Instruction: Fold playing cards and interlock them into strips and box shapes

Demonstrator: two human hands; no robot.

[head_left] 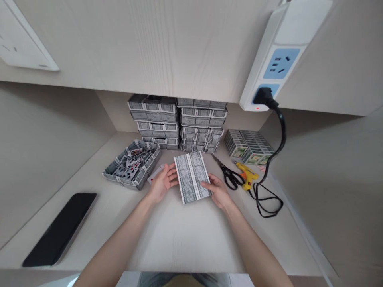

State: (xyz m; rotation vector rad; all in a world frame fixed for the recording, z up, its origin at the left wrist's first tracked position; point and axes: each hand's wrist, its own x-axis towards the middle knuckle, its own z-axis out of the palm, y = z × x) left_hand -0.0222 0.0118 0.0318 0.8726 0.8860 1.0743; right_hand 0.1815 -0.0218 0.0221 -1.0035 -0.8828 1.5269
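Note:
A flat panel made of playing cards (186, 184), grey patterned backs up with a pale strip down its middle, is tilted above the desk. My right hand (220, 192) grips its lower right edge, thumb on top and fingers underneath. At the panel's left edge, my left hand (163, 182) is open, its fingers stretched out; whether the fingertips touch the panel I cannot tell. A loose playing card (156, 173) lies partly hidden behind that hand. To the left, a tray built from cards (135, 184) contains several loose, face-up playing cards (131, 164).
Stacked card-built boxes (158, 116) stand at the back, beside packs of cards (254, 147). Black-handled scissors (231, 177) and a yellow glue gun (249, 177) with a looped black cord (279, 203) lie right. A black phone-like slab (61, 227) lies left; a power strip (278, 63) hangs above.

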